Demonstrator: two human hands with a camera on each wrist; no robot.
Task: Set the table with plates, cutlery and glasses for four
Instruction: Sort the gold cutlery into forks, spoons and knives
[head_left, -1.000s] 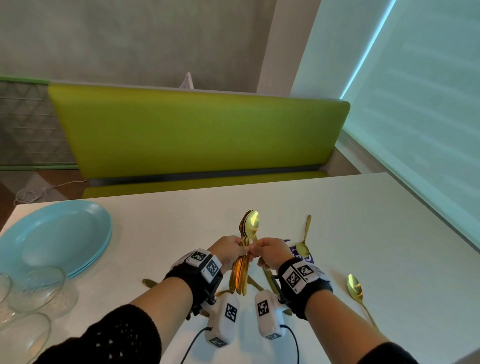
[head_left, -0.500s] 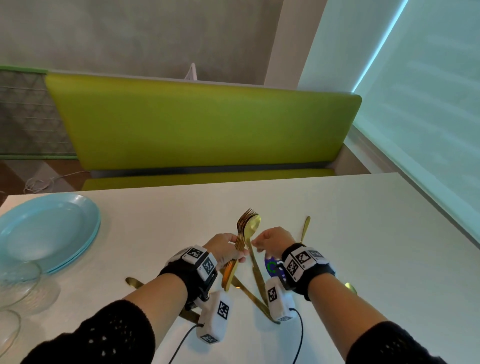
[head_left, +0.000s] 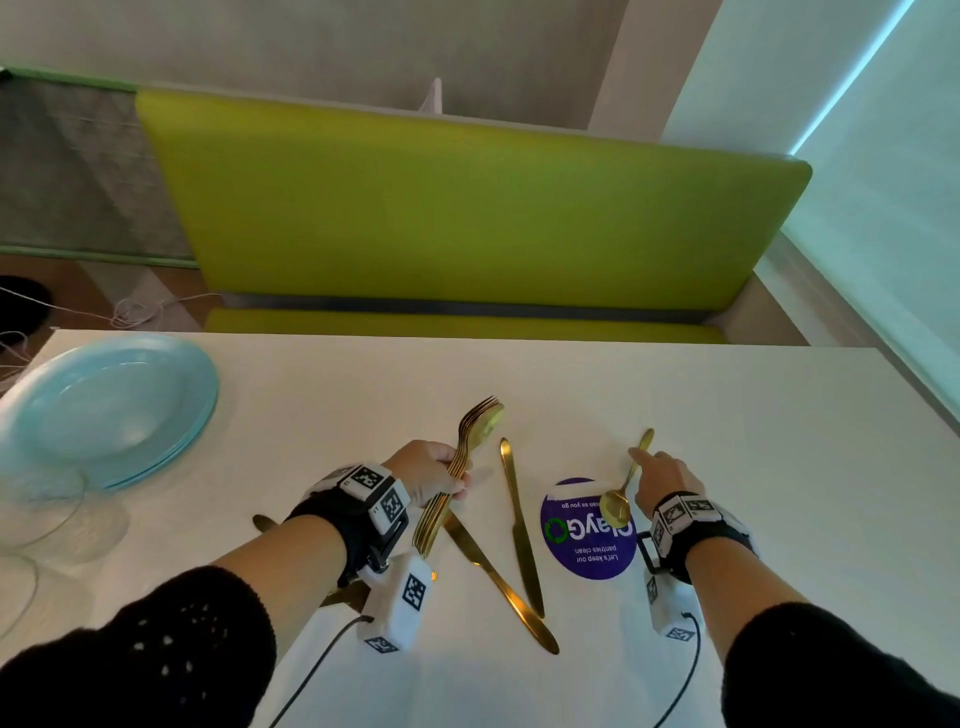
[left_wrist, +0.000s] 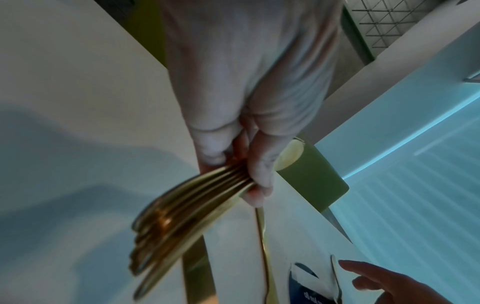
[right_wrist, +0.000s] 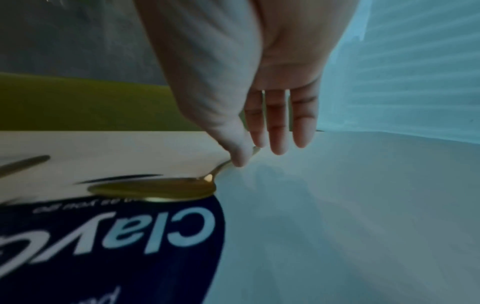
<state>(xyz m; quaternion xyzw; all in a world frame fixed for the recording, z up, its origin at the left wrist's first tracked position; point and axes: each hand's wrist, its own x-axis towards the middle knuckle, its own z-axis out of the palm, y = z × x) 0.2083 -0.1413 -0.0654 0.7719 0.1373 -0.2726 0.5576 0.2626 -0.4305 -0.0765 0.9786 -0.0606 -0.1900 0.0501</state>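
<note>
Gold metal spoon (head_left: 623, 488), seen from the head view, lay on the white surface (head_left: 727, 467) with its bowl on the round purple sticker (head_left: 587, 535) and its long axis running away from the person, slightly rightward. The right hand (head_left: 662, 475) sat just right of the handle, forefinger stretched to its far part, so this hand was plainly the nearer one. The left hand (head_left: 428, 470) was clamped round a bundle of gold forks and spoons (head_left: 457, 478), heads pointing away. Two gold knives (head_left: 514, 530) lay between the hands; the stacked pale-blue plates (head_left: 109, 405) and clear glasses (head_left: 47, 519) waited at far left.

From the left wrist, fingers and thumb wrapped the bundle's handles (left_wrist: 182, 216).

From the right wrist, the thumb (right_wrist: 240, 152) pressed the spoon's handle (right_wrist: 223, 165) while three fingers hung straight beyond it, not yet closed. Lifting would likely need a pinch across that thin handle.
</note>
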